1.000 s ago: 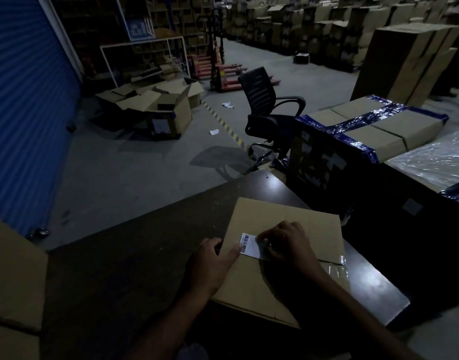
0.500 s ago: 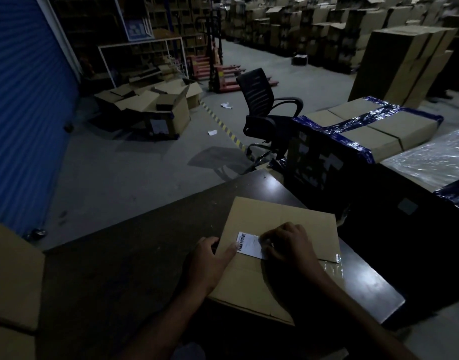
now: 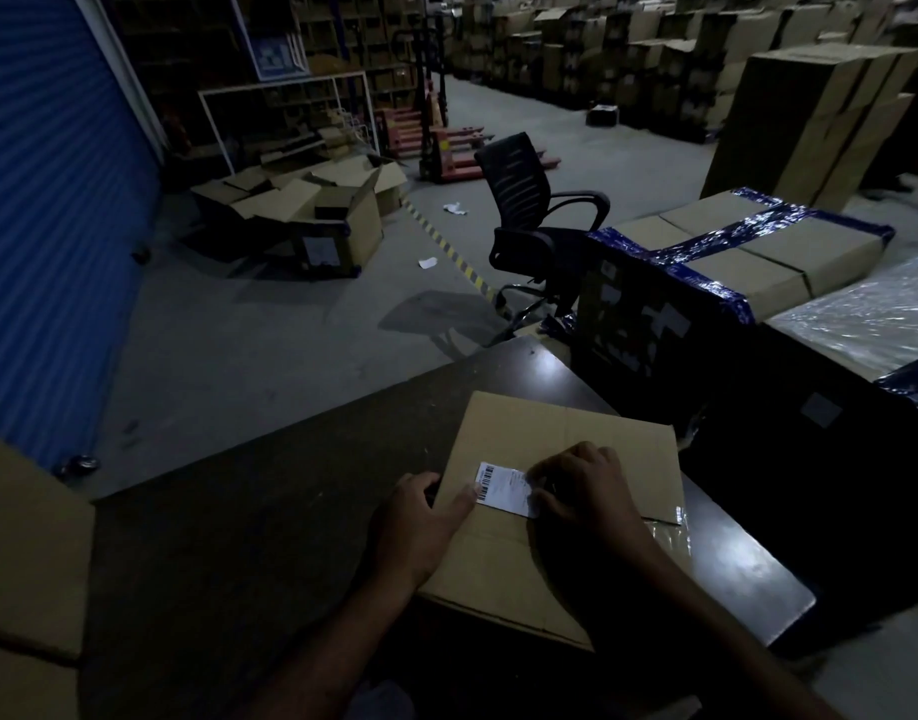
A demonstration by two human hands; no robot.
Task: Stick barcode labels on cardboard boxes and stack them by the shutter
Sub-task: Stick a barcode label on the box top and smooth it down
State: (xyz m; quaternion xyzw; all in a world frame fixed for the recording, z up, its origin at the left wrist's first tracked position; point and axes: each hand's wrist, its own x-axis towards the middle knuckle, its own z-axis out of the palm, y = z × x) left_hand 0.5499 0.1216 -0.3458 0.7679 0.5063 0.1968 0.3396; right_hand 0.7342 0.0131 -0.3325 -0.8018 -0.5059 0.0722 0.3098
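Note:
A flat cardboard box (image 3: 566, 433) lies on the dark table (image 3: 290, 511) in front of me. A white barcode label (image 3: 503, 488) sits on the box top near its left edge. My left hand (image 3: 420, 522) holds the box's left edge, fingers down the side and thumb on the label's barcode end. My right hand (image 3: 586, 485) rests knuckles-up on the label's right end and presses it with the fingertips, which hide that end. The blue shutter (image 3: 41, 226) fills the left side of the view.
Cardboard boxes (image 3: 25, 563) stand at my near left by the shutter. Large boxes bound in blue tape (image 3: 732, 257) crowd the table's right side. A black office chair (image 3: 529, 220) stands beyond the table. Open cartons (image 3: 311, 210) and a pallet jack (image 3: 446, 153) sit on the floor.
My right hand has slid a little to the right along the label, uncovering more of it. My left hand keeps its hold on the box edge.

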